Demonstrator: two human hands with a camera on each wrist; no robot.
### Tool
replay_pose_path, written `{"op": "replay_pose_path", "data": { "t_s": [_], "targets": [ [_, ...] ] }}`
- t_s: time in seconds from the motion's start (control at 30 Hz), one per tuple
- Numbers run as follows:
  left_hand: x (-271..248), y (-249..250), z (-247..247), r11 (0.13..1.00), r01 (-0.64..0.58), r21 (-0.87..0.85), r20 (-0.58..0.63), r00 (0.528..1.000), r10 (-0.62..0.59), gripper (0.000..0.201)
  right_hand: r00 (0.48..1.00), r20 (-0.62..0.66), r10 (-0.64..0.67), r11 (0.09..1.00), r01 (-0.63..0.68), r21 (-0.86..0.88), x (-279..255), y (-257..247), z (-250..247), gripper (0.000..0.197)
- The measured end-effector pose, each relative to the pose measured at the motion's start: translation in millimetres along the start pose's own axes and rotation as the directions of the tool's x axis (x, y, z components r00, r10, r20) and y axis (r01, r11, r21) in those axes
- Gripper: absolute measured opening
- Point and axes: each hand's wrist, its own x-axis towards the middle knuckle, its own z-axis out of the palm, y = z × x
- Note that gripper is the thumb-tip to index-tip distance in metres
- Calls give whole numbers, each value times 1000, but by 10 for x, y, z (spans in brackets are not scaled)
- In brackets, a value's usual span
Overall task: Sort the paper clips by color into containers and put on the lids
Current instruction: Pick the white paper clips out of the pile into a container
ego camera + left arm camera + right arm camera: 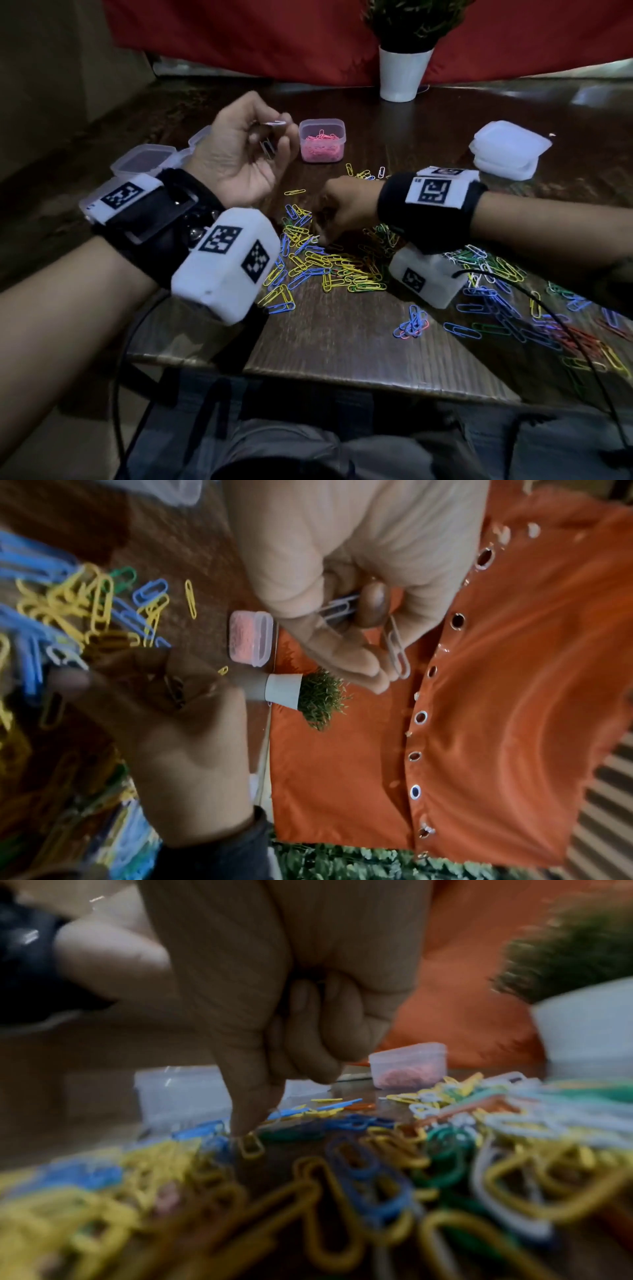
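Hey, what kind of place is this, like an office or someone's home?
Probably a home or a makeshift craft corner, not an office: a dark wooden table stands against a red eyeleted curtain, with a small potted plant and loose paper clips strewn about.

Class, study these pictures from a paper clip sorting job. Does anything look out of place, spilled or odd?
Nothing looks damaged. The mixed paper clips lie spread loose across the table, as expected mid-sort. Only the pink container holds clips; the lids sit stacked, unused. The left hand holds white clips while the right hand picks at the pile.
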Motion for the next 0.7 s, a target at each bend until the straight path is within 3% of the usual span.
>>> {"op": "replay_pose_path", "data": {
  "t_s": [0.1,0.17,0.23,0.3,0.37,0.47,0.53,0.6,0.7],
  "targets": [
    [16,-6,0,994,107,2,161,981,-106,19,997,7,73,976,-73,203,-67,102,-41,25],
    [30,-18,-62,969,237,74,251,936,-248,34,986,15,167,943,-164,290,-114,182,-64,23],
    [58,-42,-91,917,349,194,233,891,-389,42,974,64,217,868,-222,444,-155,242,-68,23],
    [94,-86,-42,828,403,390,95,876,-472,34,970,110,215,796,-239,556,-199,279,-53,25],
    [139,-154,16,652,399,645,-92,887,-452,22,967,127,220,738,-250,627,-243,307,-39,26],
    [221,-305,70,252,307,918,-233,930,-286,23,962,158,223,659,-268,703,-317,337,-47,22],
    [253,-373,98,8,173,985,-170,972,-159,10,960,175,218,631,-275,725,-378,339,-70,20],
    [277,-423,124,-122,79,989,-95,987,-127,22,960,164,226,617,-271,739,-427,340,-84,21],
    [304,-483,185,-285,45,958,-73,993,-90,32,958,131,254,591,-261,763,-479,341,-99,21]
  ]
}}
